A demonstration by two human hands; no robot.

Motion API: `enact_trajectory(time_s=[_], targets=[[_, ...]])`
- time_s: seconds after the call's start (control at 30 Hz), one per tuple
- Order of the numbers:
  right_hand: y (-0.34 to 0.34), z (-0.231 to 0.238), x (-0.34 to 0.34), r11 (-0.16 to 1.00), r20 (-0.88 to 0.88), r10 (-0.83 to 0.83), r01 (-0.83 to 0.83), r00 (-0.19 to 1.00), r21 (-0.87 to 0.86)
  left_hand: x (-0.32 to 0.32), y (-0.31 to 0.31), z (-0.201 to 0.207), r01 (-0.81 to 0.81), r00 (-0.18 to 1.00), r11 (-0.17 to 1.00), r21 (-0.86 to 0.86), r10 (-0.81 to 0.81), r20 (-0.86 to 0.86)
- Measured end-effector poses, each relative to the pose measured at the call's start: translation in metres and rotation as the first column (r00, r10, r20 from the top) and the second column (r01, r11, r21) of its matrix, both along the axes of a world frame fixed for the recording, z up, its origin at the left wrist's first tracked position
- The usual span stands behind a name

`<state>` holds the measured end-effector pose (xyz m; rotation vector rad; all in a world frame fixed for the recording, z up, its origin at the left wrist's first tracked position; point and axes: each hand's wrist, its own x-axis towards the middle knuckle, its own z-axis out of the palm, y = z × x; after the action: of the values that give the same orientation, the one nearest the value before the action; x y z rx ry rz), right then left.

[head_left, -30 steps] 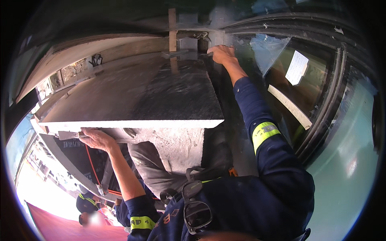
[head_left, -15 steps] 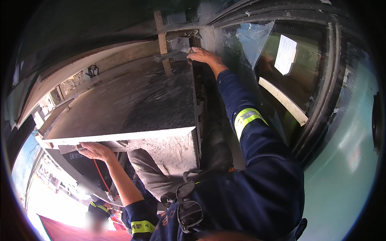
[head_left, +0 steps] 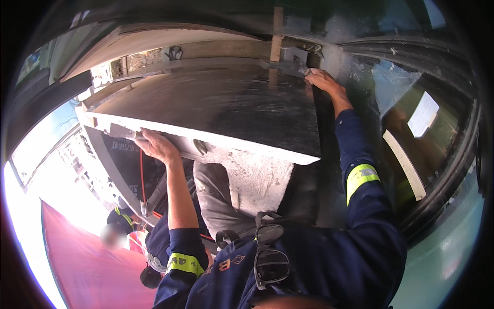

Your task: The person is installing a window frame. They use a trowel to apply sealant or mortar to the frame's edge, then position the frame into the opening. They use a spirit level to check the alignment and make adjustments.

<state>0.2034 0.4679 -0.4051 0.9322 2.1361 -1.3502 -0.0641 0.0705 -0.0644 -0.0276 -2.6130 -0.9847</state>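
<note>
A large dark slab [head_left: 206,92] with a pale front edge lies in front of me, tilted in the view. My left hand [head_left: 158,147] grips the slab's front edge with its fingers curled. Beside those fingers, a flat grey piece [head_left: 122,131] sits against the edge; whether I also hold it is unclear. My right arm stretches to the far right corner, where my right hand [head_left: 322,81] is closed round the slab's rim. Part of its grip is hidden. Below the front edge is a rough, whitish block [head_left: 257,180].
A wooden strip [head_left: 277,47] stands upright beyond the slab. To the right is a dark-framed glass panel with torn blue film [head_left: 393,82] and a white sheet [head_left: 423,114]. A co-worker [head_left: 123,221] is at lower left, beside a red sheet [head_left: 87,252].
My view has turned, so the slab and both hands appear further right. The slab's front edge now slopes down to the right. Both hands keep their places on the slab.
</note>
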Motion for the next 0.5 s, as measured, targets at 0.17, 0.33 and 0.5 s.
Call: enact_trajectory(time_s=[0.17,0.33,0.5], targets=[[0.015,0.044,-0.006,0.994,0.041,0.013,-0.009,0.999,-0.111,0.000,0.006,0.002,-0.007,0.999,0.999,-0.051,0.005,-0.045],[0.017,0.055,-0.011,0.979,0.148,0.121,-0.093,0.982,-0.183,-0.002,0.003,0.000,-0.067,0.998,0.995,-0.081,0.068,0.013],[0.016,0.033,-0.014,0.983,0.095,0.025,-0.007,0.995,-0.181,-0.002,0.001,-0.001,0.011,0.998,0.996,-0.092,-0.016,-0.057]])
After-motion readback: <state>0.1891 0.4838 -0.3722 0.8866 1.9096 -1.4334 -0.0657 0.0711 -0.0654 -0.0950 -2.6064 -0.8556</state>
